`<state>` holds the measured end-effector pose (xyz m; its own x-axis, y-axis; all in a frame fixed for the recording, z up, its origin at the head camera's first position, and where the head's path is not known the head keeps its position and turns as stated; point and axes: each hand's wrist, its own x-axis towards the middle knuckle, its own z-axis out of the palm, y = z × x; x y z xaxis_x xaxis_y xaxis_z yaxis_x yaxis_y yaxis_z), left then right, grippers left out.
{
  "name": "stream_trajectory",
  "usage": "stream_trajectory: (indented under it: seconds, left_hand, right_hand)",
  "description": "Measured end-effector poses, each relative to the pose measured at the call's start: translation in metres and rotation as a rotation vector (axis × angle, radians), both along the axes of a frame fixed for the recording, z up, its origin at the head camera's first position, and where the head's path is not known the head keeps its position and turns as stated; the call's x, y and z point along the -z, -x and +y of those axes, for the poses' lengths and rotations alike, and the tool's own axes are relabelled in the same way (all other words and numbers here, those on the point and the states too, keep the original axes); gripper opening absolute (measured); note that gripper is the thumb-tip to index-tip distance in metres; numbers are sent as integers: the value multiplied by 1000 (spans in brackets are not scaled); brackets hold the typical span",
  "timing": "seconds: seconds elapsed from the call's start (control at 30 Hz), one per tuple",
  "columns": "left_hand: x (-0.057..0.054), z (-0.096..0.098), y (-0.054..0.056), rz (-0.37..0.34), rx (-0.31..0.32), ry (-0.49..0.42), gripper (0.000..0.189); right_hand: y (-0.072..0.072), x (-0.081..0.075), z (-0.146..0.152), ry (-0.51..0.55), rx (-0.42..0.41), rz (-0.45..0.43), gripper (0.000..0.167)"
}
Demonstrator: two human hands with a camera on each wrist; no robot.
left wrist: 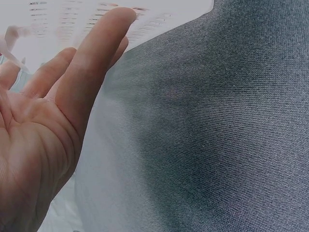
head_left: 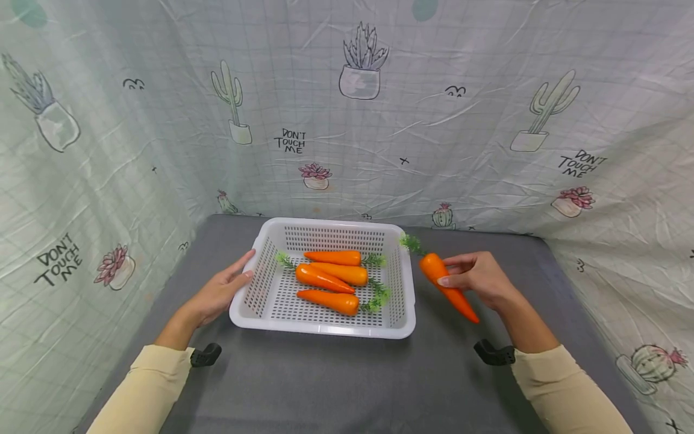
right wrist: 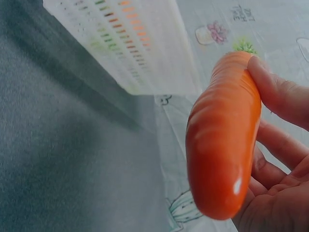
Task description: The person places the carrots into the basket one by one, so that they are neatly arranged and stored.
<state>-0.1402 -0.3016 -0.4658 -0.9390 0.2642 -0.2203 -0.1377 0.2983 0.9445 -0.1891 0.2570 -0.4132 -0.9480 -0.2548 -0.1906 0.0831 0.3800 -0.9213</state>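
Note:
A white perforated plastic basket [head_left: 323, 331] stands on the grey table, with several orange carrots [head_left: 327, 302] with green leafy tops lying inside. At its left rim, my left hand [head_left: 219, 294] touches the basket, thumb and fingers extended. The left wrist view shows that thumb [left wrist: 96, 58] nearly straight beside the basket wall. My right hand [head_left: 484, 282] pinches another carrot [head_left: 447, 286] between thumb and fingers, just right of the basket. This carrot is tilted, its leafy top towards the basket's right rim and its tip towards the front right. In the right wrist view the held carrot [right wrist: 219, 140] hides part of the fingers.
The grey tabletop [head_left: 325, 386] extends in front of the basket and to both sides. A pale cloth [head_left: 403, 129] printed with cacti hangs behind and along the sides. Dark wrist cameras [head_left: 206, 355] sit on both wrists.

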Motion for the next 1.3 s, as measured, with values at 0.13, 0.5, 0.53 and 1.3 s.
stream_trajectory:
  seconds: [0.13, 0.5, 0.53, 1.3]
  left_hand:
    - [0, 0, 1, 8, 5, -2, 69]
    - [2, -2, 2, 5, 5, -11, 69]
    - [2, -2, 2, 5, 6, -10, 69]
    - [4, -3, 3, 4, 10, -30, 69]
  right_hand:
    - [-1, -3, -6, -13, -20, 7, 60]
    - [-1, -11, -22, -34, -85, 6, 58]
    - [-1, -11, -23, -39, -88, 10, 58]
    - [-2, -24, -64, -81, -204, 51, 49]
